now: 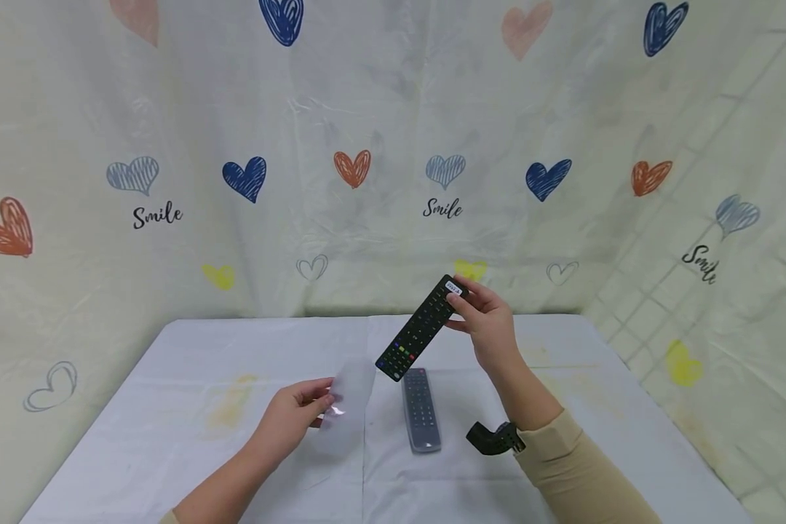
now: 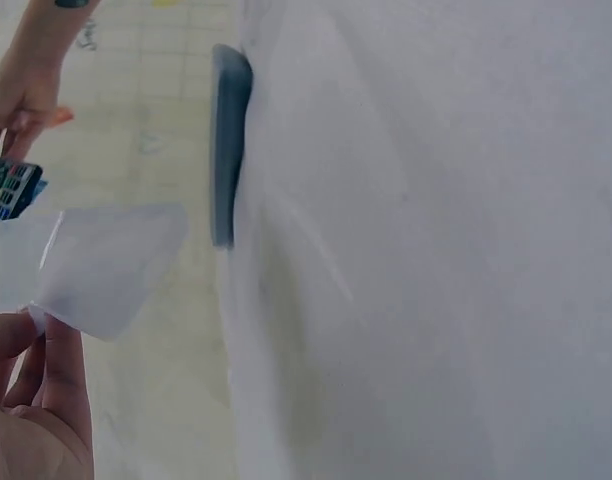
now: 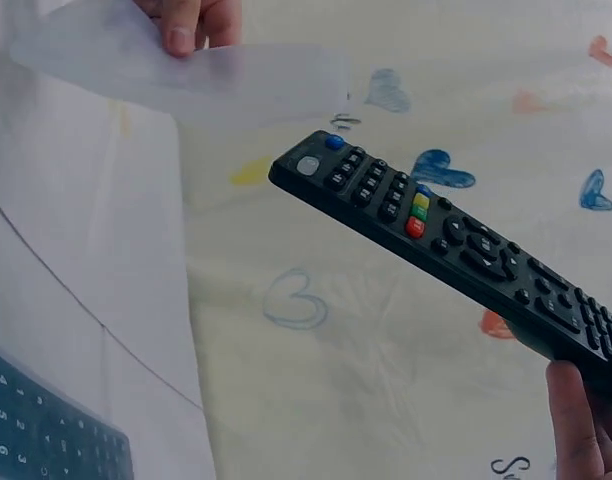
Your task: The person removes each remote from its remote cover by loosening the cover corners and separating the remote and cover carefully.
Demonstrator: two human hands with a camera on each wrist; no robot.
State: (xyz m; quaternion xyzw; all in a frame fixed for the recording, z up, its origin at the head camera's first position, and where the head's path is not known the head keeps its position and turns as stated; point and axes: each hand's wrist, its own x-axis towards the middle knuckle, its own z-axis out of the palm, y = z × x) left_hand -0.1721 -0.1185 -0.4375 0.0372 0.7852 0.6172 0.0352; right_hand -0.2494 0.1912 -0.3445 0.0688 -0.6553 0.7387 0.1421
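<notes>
A black remote control (image 1: 415, 331) with small coloured buttons is held up above the table, tilted. My right hand (image 1: 487, 324) grips its upper end between thumb and fingers. On the left, my left hand (image 1: 295, 415) pinches a translucent plastic sleeve (image 1: 350, 400) by its side. The sleeve looks flat and thin, close to the remote's lower end but apart from it in the right wrist view. A second remote control (image 1: 422, 411), greyish and seemingly in a clear cover, lies on the table between the hands.
A white cloth (image 1: 236, 473) with yellowish stains and fold lines covers the table. Behind it hangs a pale curtain (image 1: 380, 240) printed with hearts and the word Smile. A black wrist camera (image 1: 494, 439) is strapped to the right wrist.
</notes>
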